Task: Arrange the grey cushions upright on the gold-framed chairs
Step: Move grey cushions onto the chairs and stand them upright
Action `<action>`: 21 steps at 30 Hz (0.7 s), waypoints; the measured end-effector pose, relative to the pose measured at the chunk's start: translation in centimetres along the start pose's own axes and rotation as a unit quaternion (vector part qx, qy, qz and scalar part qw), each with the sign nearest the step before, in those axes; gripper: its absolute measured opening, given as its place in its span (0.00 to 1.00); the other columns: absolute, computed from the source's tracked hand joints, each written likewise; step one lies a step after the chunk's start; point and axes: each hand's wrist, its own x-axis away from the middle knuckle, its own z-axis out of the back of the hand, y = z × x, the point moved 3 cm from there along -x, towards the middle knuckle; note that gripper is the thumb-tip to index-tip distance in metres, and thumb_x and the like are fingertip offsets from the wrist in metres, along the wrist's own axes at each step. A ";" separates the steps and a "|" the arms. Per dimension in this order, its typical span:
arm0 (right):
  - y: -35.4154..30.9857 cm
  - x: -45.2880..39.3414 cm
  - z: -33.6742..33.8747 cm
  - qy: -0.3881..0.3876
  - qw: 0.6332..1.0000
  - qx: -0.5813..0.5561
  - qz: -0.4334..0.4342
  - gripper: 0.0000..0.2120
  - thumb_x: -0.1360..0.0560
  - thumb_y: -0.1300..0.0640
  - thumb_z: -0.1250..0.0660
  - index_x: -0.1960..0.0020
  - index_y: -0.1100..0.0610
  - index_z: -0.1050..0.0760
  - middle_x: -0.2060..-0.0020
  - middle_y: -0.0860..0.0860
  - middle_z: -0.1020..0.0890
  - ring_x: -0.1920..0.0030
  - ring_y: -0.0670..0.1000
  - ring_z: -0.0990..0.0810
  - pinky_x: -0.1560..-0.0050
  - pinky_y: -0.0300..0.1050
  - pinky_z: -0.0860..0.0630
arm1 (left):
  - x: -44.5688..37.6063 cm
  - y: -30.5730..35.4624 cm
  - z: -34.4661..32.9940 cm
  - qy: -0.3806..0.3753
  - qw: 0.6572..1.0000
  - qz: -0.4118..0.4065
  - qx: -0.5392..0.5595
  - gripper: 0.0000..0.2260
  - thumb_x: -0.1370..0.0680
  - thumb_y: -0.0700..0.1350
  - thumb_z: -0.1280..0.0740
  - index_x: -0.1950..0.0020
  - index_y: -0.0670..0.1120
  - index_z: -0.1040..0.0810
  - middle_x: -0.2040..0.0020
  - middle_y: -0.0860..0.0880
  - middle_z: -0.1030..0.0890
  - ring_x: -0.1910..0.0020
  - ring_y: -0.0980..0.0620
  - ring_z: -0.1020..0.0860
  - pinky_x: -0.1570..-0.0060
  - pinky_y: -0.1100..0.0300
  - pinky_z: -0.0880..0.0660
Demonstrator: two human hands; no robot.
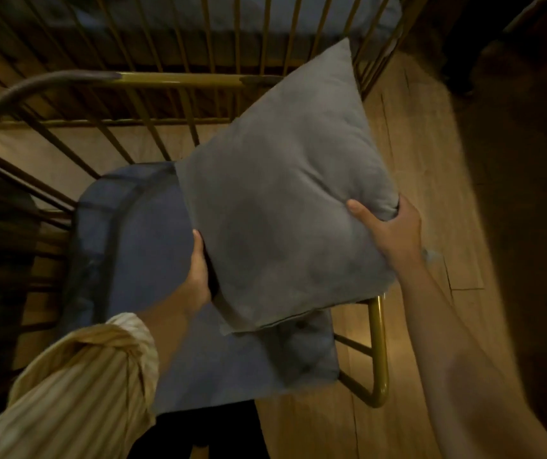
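A square grey fabric cushion (285, 193) is pinched at opposite edges by left hand (199, 276) and right hand (394, 233), above the gold-framed chair's blue seat pad (152, 260); upright placement is not yet done.

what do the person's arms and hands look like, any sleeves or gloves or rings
Both hands are bare, with no gloves. No rings or watch show, though the picture is dim and a little blurred. The left hand comes out of a loose cream sleeve with thin darker stripes, its cuff bunched up partway along the forearm. The right hand has a forearm that is uncovered as far as the frame shows.
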 end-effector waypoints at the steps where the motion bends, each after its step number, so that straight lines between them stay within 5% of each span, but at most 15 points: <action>1: -0.1 0.3 -0.1 -0.012 0.999 -0.029 -0.010 0.36 0.39 0.31 0.23 0.41 0.53 0.24 0.47 0.48 0.17 0.43 0.52 0.19 0.41 0.53 0.20 | 0.4 0.5 0.8 -0.005 1.000 -0.003 -0.006 0.32 0.30 0.77 0.45 0.40 0.60 0.18 0.39 0.54 0.18 0.40 0.47 0.22 0.36 0.45 0.27; 4: -1.0 3.4 -1.5 -0.031 0.993 -0.111 -0.027 0.27 0.34 0.42 0.21 0.40 0.53 0.23 0.50 0.43 0.18 0.43 0.50 0.19 0.47 0.40 0.24 | 2.4 2.6 4.3 -0.011 0.998 -0.051 -0.023 0.32 0.28 0.76 0.45 0.35 0.59 0.20 0.34 0.52 0.19 0.35 0.48 0.22 0.31 0.45 0.29; 10: 1.2 11.9 -6.6 -0.093 0.978 -0.159 -0.094 0.38 0.32 0.42 0.23 0.28 0.56 0.30 0.34 0.50 0.22 0.34 0.52 0.24 0.33 0.50 0.27 | 6.6 5.9 13.2 0.058 0.991 -0.067 -0.098 0.29 0.29 0.74 0.40 0.43 0.54 0.18 0.46 0.51 0.18 0.46 0.48 0.21 0.41 0.51 0.27; 13: 2.8 15.4 -8.8 -0.168 0.966 -0.154 -0.123 0.43 0.36 0.37 0.23 0.27 0.53 0.30 0.32 0.50 0.22 0.33 0.53 0.24 0.31 0.54 0.27 | 7.9 6.1 17.7 0.084 0.987 -0.068 -0.119 0.37 0.32 0.75 0.37 0.33 0.51 0.22 0.40 0.51 0.20 0.43 0.48 0.23 0.43 0.52 0.28; 17: 5.4 19.1 -11.1 -0.230 0.953 -0.122 -0.158 0.34 0.29 0.46 0.24 0.28 0.56 0.29 0.32 0.53 0.22 0.32 0.56 0.24 0.32 0.51 0.27 | 8.9 4.3 22.4 0.105 0.981 -0.056 -0.157 0.54 0.47 0.82 0.36 0.29 0.52 0.26 0.35 0.49 0.20 0.37 0.44 0.22 0.34 0.46 0.27; 21: 7.7 21.7 -11.9 -0.276 0.939 -0.083 -0.186 0.31 0.24 0.52 0.27 0.26 0.59 0.32 0.30 0.55 0.24 0.30 0.58 0.26 0.36 0.48 0.29 | 8.6 1.3 24.7 0.116 0.973 -0.049 -0.193 0.55 0.44 0.84 0.42 0.24 0.54 0.33 0.27 0.49 0.28 0.29 0.43 0.29 0.28 0.43 0.35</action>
